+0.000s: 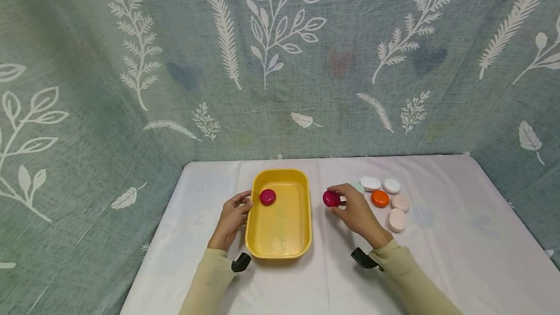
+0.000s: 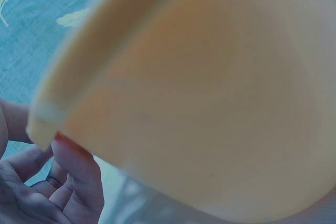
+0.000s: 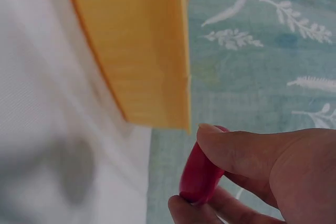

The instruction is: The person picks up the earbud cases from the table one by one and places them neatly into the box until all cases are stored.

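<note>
In the head view, a yellow plastic tray (image 1: 280,252) stands left of centre on the white cloth. One round magenta soap bar (image 1: 268,197) lies inside it, near the left wall. My left hand (image 1: 233,218) holds the tray's left rim between thumb and fingers; in the left wrist view the thumb (image 2: 79,177) presses the wall just below the rim. To the right of the tray, my right hand (image 1: 355,209) pinches a second magenta soap bar (image 1: 330,199) between thumb and fingertips. The right wrist view shows this soap bar (image 3: 199,174) edge-on, beside the tray's wall (image 3: 142,51).
Right of my right hand lie several more bars: a white oval one (image 1: 370,183), a round white one (image 1: 391,186), an orange one (image 1: 379,199) and pale pink ones (image 1: 396,220). A pale green bar (image 1: 358,187) is partly hidden by the hand. Leaf-patterned green cloth (image 1: 280,125) hangs behind.
</note>
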Demonstrator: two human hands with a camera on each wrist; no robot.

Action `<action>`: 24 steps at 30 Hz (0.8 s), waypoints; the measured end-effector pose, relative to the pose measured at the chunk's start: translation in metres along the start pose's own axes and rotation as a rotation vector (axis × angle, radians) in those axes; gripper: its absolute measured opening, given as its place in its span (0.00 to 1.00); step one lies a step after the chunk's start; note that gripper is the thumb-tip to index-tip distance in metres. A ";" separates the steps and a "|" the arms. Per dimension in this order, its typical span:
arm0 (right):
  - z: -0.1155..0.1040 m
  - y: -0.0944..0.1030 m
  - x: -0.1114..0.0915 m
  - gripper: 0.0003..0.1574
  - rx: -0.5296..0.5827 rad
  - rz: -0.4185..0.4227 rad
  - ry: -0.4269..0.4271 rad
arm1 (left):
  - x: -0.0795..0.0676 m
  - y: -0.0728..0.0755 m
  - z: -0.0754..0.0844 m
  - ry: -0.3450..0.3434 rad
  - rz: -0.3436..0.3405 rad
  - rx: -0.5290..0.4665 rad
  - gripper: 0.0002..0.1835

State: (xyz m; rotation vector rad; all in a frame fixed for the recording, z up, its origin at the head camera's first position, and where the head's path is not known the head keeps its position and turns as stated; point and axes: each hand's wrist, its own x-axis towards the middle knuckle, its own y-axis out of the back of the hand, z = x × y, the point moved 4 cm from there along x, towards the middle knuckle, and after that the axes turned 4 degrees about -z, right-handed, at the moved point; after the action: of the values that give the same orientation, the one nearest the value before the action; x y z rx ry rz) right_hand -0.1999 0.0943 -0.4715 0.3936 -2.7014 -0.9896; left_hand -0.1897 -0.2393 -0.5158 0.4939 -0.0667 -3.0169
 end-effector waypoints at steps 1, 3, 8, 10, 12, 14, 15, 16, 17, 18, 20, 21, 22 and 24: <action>-0.003 -0.001 0.002 0.32 0.003 -0.003 0.003 | 0.000 0.000 0.000 0.000 -0.001 -0.001 0.21; -0.008 -0.004 0.007 0.33 0.020 -0.008 0.000 | 0.000 0.000 0.000 -0.002 -0.002 -0.003 0.21; -0.021 -0.011 0.020 0.33 0.065 -0.027 -0.005 | 0.001 0.000 -0.001 0.002 0.005 0.001 0.21; -0.026 -0.014 0.025 0.33 0.077 -0.032 -0.007 | 0.001 0.000 -0.001 0.005 0.008 0.005 0.21; -0.029 -0.018 0.029 0.33 0.088 -0.036 -0.005 | 0.001 0.000 -0.001 0.008 0.010 0.007 0.21; -0.031 -0.022 0.034 0.33 0.107 -0.044 -0.010 | 0.000 0.000 0.000 0.010 0.010 0.007 0.21; -0.033 -0.024 0.037 0.33 0.114 -0.045 -0.007 | 0.000 0.000 0.000 0.010 0.009 0.008 0.22; -0.034 -0.026 0.039 0.33 0.122 -0.048 -0.004 | -0.001 0.000 0.000 0.010 0.009 0.007 0.22; -0.036 -0.027 0.041 0.33 0.131 -0.052 -0.003 | -0.001 0.000 0.000 0.011 0.008 0.006 0.22; -0.038 -0.029 0.044 0.33 0.140 -0.056 -0.004 | -0.001 0.000 0.000 0.012 0.007 0.004 0.22; -0.042 -0.031 0.048 0.33 0.148 -0.064 -0.006 | -0.001 0.000 0.001 0.012 0.004 0.002 0.22; -0.044 -0.033 0.050 0.33 0.152 -0.069 -0.008 | -0.001 0.000 0.001 0.011 0.003 0.002 0.22; -0.045 -0.034 0.052 0.33 0.159 -0.075 -0.013 | -0.001 0.000 0.001 0.011 0.003 0.001 0.22; -0.049 -0.037 0.057 0.33 0.159 -0.083 -0.020 | -0.001 0.000 0.001 0.010 0.002 -0.003 0.22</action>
State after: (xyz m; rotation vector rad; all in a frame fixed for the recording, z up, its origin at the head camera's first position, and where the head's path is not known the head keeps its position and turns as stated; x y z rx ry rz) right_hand -0.2317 0.0197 -0.4522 0.5325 -2.8117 -0.8053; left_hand -0.1889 -0.2390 -0.5148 0.5078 -0.0624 -3.0125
